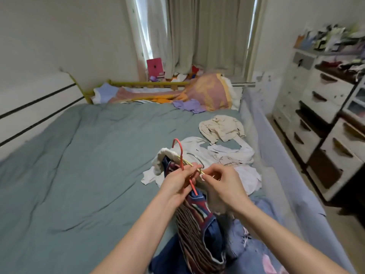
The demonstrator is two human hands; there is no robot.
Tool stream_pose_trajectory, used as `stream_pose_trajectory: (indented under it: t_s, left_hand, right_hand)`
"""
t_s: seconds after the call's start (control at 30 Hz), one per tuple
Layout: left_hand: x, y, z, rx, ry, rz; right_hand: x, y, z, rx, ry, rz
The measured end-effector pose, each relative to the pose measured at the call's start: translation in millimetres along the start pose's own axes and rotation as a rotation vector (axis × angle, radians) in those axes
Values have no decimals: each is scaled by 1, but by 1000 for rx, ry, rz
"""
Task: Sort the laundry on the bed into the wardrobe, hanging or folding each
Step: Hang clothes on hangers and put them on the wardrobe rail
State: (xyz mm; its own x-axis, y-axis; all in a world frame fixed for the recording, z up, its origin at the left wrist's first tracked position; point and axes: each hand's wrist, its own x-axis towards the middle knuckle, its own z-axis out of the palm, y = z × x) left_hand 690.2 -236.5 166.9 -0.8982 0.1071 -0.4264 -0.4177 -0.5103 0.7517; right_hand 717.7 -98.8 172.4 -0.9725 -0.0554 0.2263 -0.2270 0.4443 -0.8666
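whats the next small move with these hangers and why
Probably draw the yellow hanger free with the right hand. Its fingers pinch that hanger while the left hand grips the red hanger carrying the striped garment, and the hooks cross in one bunch.

Matt cloth bedsheet (88, 155); metal hook (195, 157)

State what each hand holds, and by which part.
Left hand grips the red hanger by its neck; right hand pinches the yellow hanger at its end.
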Motion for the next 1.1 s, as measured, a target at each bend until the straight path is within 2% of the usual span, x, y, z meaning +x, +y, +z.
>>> stream_pose_trajectory:
  t_s: [0.23,0.43,0.57,0.63,0.73,0.9,1.0,1.1]
  left_hand:
    - [-49,1,-27,20,78,23]
    - [-99,-12,-38,41,23,37]
    - [-124,-22,-48,83,-30,62]
    - [-138,-32,-51,157,-82,68]
    - [-153,-42,-45,190,-129,80]
    - [-161,-47,-34,132,-202,65]
    - [-160,-54,-27,56,-196,46]
    - [-155,-53,-4,-50,-208,40]
  right_hand:
    - [-69,-14,3,-40,6,17]
    - [-126,-29,10,-179,-2,13]
    - [-148,-39,19,-142,215,-19]
    - [-154,-46,22,-86,248,-34]
    - [-163,-52,28,-96,190,-75]
    - [-175,-52,23,-115,184,-61]
    - [-192,-46,16,-171,124,-74]
    - [-216,-37,11,-320,-9,84]
